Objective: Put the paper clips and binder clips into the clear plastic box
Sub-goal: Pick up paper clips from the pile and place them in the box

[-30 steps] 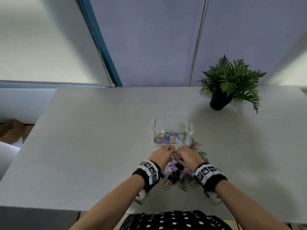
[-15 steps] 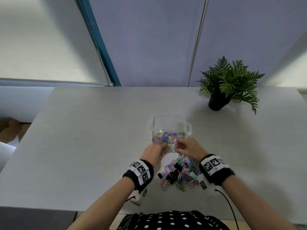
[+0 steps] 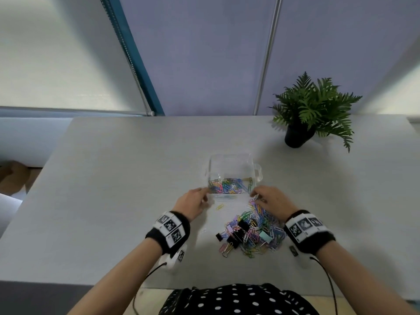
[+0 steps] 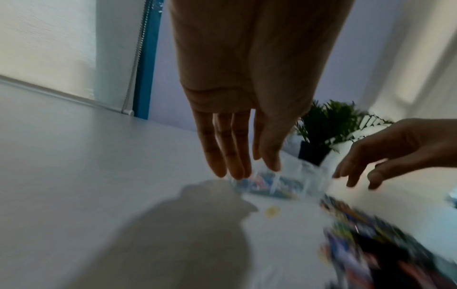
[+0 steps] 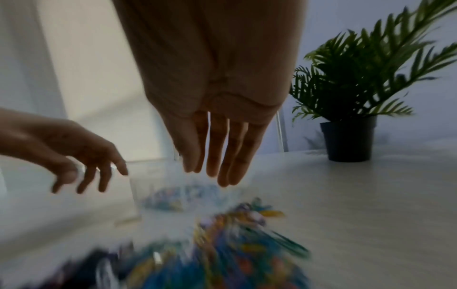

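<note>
A clear plastic box (image 3: 231, 165) stands mid-table with coloured paper clips (image 3: 226, 187) heaped against its near wall. A pile of paper clips and black and pastel binder clips (image 3: 252, 233) lies just in front of it, and one yellow clip (image 3: 220, 206) lies apart. My left hand (image 3: 197, 199) hovers at the box's near left corner. My right hand (image 3: 263, 197) hovers at the near right corner, above the pile's far edge. The wrist views show the left hand (image 4: 235, 156) and the right hand (image 5: 215, 156) with straight fingers, holding nothing.
A potted green plant (image 3: 304, 117) stands at the back right of the grey table (image 3: 113, 189). Window blinds and a purple wall rise behind the far edge. The table's near edge runs close to my body.
Both hands rose together from the pile to the box's near wall, then drew apart to its two corners and opened.
</note>
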Tool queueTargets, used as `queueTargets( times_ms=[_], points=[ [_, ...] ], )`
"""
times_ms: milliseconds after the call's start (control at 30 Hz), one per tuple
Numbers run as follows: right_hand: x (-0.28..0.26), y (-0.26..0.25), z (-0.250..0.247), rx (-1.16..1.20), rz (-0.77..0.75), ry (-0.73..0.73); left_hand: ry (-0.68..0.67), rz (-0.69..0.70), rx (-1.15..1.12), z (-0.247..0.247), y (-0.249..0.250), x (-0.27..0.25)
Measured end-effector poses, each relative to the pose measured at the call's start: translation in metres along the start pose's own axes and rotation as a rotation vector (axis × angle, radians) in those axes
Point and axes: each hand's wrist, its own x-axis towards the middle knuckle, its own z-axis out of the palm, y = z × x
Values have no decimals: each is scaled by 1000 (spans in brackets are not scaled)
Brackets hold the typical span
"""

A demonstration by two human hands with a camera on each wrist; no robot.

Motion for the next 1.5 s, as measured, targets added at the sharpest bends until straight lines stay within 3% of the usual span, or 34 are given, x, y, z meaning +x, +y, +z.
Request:
queueTargets(
  times_ms=[133,200,267,367,667,767,833,900,967,1033,1267,1400,1433,1500],
  points=[
    [-43,25,9,-295,27,-49,-253,-53,85,29,-8,-47],
    [-59,27,17,-382,61,-123,-221,70,156,45,5,-54],
    [-66,24,29,-419,97,-200,-178,287,262,59,26,-50],
    [-60,11,46,-439,86,-196,-234,463,426,75,49,-36],
    [-32,-27,66,-332,-87,-101,-118,293,399,53,-4,-43],
    [-27,-14,49,-277,-64,210,102,342,363,46,-5,-34],
    [-20,5,37,-252,120,340,145,348,361,39,4,-18],
    [-11,21,30,-181,295,288,66,293,401,37,11,-1],
    [-5,28,33,-201,338,123,-5,231,435,38,13,13],
    [-6,25,42,-222,274,39,-34,197,425,39,14,23],
    [-26,-2,71,-280,3,29,-32,192,426,34,15,38],
    [-13,-14,61,-349,-74,204,225,354,252,34,23,23],
    [-8,-18,59,-320,-80,191,234,356,209,37,27,18],
    [1,-26,59,-256,-61,86,93,254,183,46,34,10]
  ],
)
